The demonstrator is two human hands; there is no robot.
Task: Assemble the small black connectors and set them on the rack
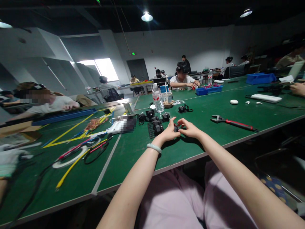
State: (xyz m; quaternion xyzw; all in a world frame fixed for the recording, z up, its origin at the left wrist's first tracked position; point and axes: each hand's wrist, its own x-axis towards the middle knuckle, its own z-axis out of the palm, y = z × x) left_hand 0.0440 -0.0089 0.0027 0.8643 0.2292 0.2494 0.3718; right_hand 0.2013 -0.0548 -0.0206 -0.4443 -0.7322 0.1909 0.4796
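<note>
Bare hands (178, 129) pinching a small black part (176, 128) between them over a green surface (133, 152), adjustable wrench (234, 123) to the right, clear water bottle (157, 98) beyond.

Ceiling lamps (147, 16) and a glaring window (106, 69) light a dim room. The left edge smears and stretches (faces are pixelated), with soft shadows under the hands (178, 129).
</note>
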